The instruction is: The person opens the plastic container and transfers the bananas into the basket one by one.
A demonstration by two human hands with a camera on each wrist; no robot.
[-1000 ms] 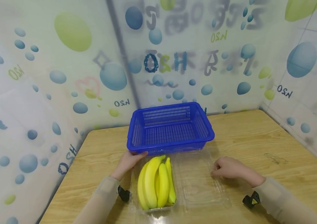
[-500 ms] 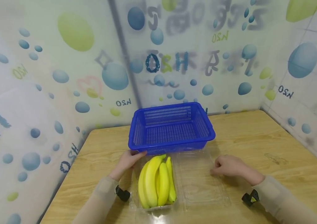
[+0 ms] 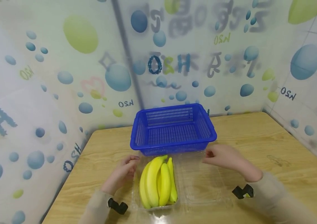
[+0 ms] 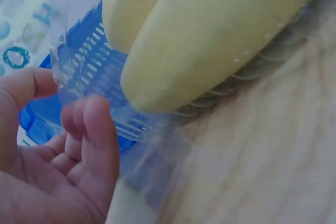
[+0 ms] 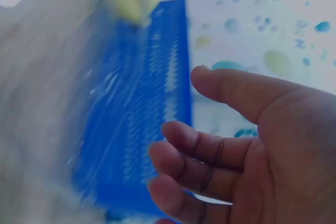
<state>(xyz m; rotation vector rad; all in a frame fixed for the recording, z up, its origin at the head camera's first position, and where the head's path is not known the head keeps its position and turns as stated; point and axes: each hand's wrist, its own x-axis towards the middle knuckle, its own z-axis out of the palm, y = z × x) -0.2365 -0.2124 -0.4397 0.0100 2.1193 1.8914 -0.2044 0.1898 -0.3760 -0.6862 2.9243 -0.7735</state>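
Note:
A bunch of yellow bananas (image 3: 152,183) lies in the left half of a clear plastic clamshell box (image 3: 134,194). Its transparent lid (image 3: 203,188) is folded out flat to the right. My left hand (image 3: 122,172) is beside the box's far left corner; in the left wrist view its thumb (image 4: 34,83) reaches the clear wall and the fingers bend loosely, pinching nothing. Over the lid's far right corner is my right hand (image 3: 227,158). The right wrist view shows its thumb (image 5: 231,85) apart from loosely bent fingers, with nothing between them.
A blue perforated basket (image 3: 172,148) stands right behind the box, with nothing in it. Both lie on a wooden table (image 3: 259,140). A wall with printed bubbles and letters (image 3: 169,63) rises behind the table's far edge.
My left hand has come off the box's far edge and drawn slightly back toward me. My right hand has moved away from me, from the lid's right side to its far corner.

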